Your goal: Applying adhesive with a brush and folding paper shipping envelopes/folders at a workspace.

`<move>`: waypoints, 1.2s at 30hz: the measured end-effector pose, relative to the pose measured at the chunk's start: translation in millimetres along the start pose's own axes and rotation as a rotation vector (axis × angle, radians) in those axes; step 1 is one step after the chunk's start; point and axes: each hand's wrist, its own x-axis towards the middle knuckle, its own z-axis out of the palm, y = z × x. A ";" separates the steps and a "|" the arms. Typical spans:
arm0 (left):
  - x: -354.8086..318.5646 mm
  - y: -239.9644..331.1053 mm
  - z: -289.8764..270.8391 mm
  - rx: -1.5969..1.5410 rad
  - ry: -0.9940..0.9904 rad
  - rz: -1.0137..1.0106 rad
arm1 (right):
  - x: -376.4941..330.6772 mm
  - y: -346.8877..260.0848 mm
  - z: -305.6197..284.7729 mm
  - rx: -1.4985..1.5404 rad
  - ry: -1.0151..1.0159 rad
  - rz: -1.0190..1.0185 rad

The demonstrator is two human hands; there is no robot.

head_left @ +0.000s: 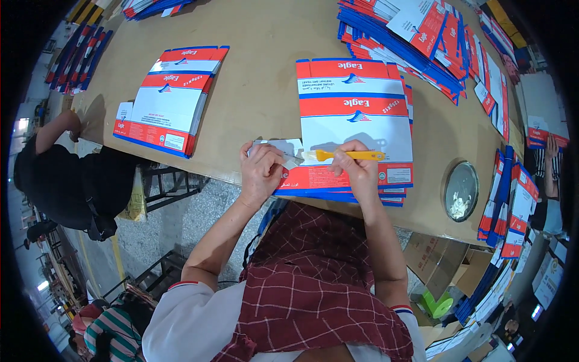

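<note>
In front of me lies a stack of flat printed cartons (356, 130), red, white and blue. My left hand (262, 170) has its fingers closed on the side flap (288, 149) of the top carton, at its left edge. A yellow-handled brush (362, 155) is in my right hand (357, 169), gripped between thumb and fingers. Its pale bristles point left and meet or hover just over the flap; I cannot tell which. Right of the stack sits a round dish (461, 192) with whitish paste at the bottom.
Another carton stack (172, 102) lies on the brown table (259, 66) to the left. A large fanned pile of cartons (410, 45) covers the far right, with more bundles (509, 199) at the right edge. Other people stand at the left and right; a person's hand (71, 125) rests by the table's left edge.
</note>
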 end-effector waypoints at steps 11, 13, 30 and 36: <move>1.0 -0.2 0.4 0.005 -0.011 0.005 | -1.5 -3.8 1.6 -0.224 -0.091 -0.048; 1.1 -0.2 0.6 -0.004 -0.008 0.010 | 1.2 -10.2 -0.6 -0.294 -0.142 -0.089; -0.2 0.6 0.6 0.018 0.007 0.020 | 12.7 -29.4 5.4 -0.467 -0.272 -0.134; -2.1 -0.7 1.3 0.009 0.005 0.024 | 10.4 -35.8 0.3 -0.513 -0.283 -0.067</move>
